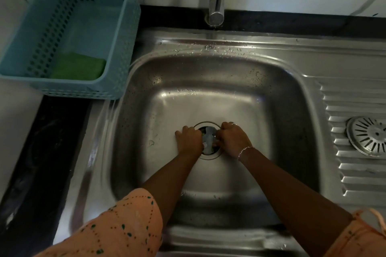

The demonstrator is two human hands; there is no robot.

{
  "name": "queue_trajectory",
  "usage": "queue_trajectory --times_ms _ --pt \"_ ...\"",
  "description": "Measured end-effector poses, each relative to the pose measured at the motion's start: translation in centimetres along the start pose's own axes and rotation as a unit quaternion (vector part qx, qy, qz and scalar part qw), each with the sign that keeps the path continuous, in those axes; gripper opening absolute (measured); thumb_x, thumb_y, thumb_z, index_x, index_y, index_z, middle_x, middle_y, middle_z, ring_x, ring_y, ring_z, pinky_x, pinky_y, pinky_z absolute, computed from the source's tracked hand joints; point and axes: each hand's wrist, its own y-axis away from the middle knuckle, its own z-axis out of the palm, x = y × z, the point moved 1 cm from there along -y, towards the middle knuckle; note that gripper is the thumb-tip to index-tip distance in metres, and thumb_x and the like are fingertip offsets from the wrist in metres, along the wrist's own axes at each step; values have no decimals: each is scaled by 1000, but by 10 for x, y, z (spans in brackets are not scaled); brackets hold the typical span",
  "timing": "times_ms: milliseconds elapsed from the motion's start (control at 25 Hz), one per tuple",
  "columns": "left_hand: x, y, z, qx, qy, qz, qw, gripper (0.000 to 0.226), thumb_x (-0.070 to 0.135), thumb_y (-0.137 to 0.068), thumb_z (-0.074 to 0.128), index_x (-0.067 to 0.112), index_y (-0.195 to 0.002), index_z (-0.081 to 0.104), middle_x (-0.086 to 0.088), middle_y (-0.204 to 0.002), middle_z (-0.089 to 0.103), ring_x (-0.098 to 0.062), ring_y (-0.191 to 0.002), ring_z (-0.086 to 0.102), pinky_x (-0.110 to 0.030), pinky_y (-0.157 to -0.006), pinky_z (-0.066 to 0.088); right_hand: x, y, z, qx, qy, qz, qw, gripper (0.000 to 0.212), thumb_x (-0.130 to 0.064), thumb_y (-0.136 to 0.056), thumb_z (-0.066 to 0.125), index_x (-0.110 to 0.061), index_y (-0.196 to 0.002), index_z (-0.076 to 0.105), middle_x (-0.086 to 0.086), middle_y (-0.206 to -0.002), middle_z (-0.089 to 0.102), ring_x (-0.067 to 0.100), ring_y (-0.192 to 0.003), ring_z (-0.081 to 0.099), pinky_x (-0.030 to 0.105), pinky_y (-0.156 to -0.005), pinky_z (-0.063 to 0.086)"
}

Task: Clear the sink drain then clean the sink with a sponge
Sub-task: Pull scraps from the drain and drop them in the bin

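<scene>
While both hands, left point(189, 139) & right point(232, 139), grip closed on debris point(208, 139), it sits betw. them in drain point(206, 155).

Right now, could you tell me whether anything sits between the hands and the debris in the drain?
Nothing visible does: the left hand and right hand are already at the drain, fingers on the pale debris.

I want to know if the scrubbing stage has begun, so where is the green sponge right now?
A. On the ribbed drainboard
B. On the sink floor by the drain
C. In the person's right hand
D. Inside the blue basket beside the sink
D: the green sponge lies inside the blue basket left of the sink, while the left hand and right hand are both at the drain.
</scene>
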Motion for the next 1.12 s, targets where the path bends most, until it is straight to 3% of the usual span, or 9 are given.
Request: queue_trajectory --times_ms 320,520,640,720,840,1120 --pt "2 -3 2 2 5 -18 1000 19 9 -82 55 12 -100 61 -9 -114 59 -28 -114 45 -43 -95 32 -2 1 8 -8 22 26 999 29 -14 -89 45 -5 -108 65 16 -110 58 33 -106 53 37 -85 45" --pt "2 -1 4 5 1 -34 999 22 26 -86 57 17 -105 61 -6 -116 58 -25 -115 45 -42 -96 32 -5 1 7 3 18 14 1000 31 -27 -85 56 -5 -105 67 17 -105 60 33 -101 55 36 -82 44" --pt "4 1 6 15 -8 -28 999 21 20 -88 51 16 -106 61 -7 -117 58 -26 -116 43 -43 -96 32 -12 0 10 31 29 -5 999 20 -9 -73 68 3 -89 70 23 -89 64 37 -85 62 37 -70 51" --pt "4 2 8 20 -8 -23 1000 20 13 -89 47 13 -104 61 -9 -116 58 -27 -116 44 -43 -95 33 -13 -1 14 21 14 3 1000 21 -2 -80 56 4 -97 67 24 -99 63 36 -95 59 37 -77 48" --pt "1 1 8 13 9 -28 999 17 16 -89 51 12 -102 61 -9 -114 59 -27 -114 45 -42 -95 33 -7 1 13 24 -6 27 999 26 -7 -86 47 -1 -104 66 19 -107 61 33 -102 56 35 -82 45" --pt "-10 0 -16 6 74 -63 995 21 26 -87 58 13 -103 62 -7 -112 61 -25 -111 49 -39 -92 34 0 12 -11 68 -24 31 997 24 -16 -86 51 -4 -96 69 17 -97 63 33 -94 56 33 -78 43"
